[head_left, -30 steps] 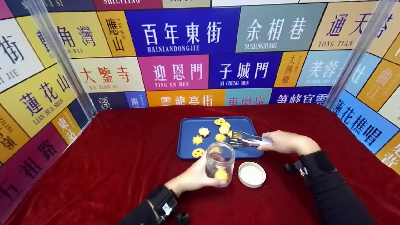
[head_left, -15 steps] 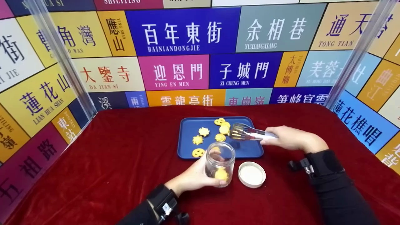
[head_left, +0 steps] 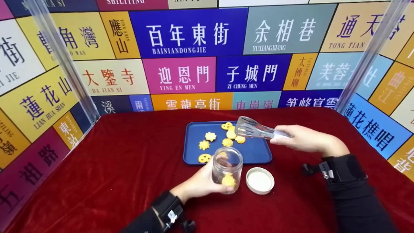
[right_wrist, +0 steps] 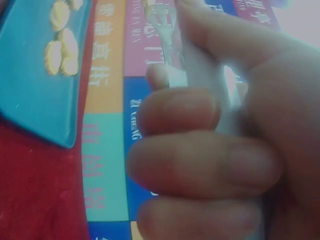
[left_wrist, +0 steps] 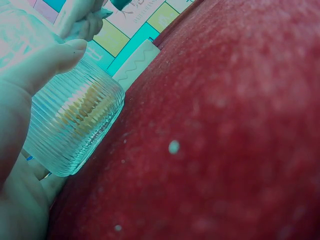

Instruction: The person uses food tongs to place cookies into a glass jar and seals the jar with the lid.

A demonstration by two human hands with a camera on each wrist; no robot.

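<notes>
My left hand (head_left: 203,183) grips a clear glass jar (head_left: 227,168) with an open top, tilted slightly, and a yellow cookie lies inside it. In the left wrist view the ribbed jar (left_wrist: 75,125) shows the cookie (left_wrist: 82,110) through its wall. My right hand (head_left: 300,137) holds clear-headed tongs (head_left: 250,127) by their pale handle, above the back right of a blue tray (head_left: 194,129). Whether the tongs pinch a cookie is hard to tell. Several yellow cookies (head_left: 227,142) lie on the tray. In the right wrist view curled fingers (right_wrist: 200,160) wrap the handle.
A round pale lid (head_left: 260,180) lies upturned on the red cloth (head_left: 129,168), just right of the jar. Panels printed with characters (head_left: 189,32) stand behind the table and at both sides. Clear upright posts (head_left: 365,61) stand at the back corners.
The tongs have closed and risen away from the cookies, up and slightly back, as my right hand moves right and back. A cookie beneath them now shows. My left hand and the jar stay put.
</notes>
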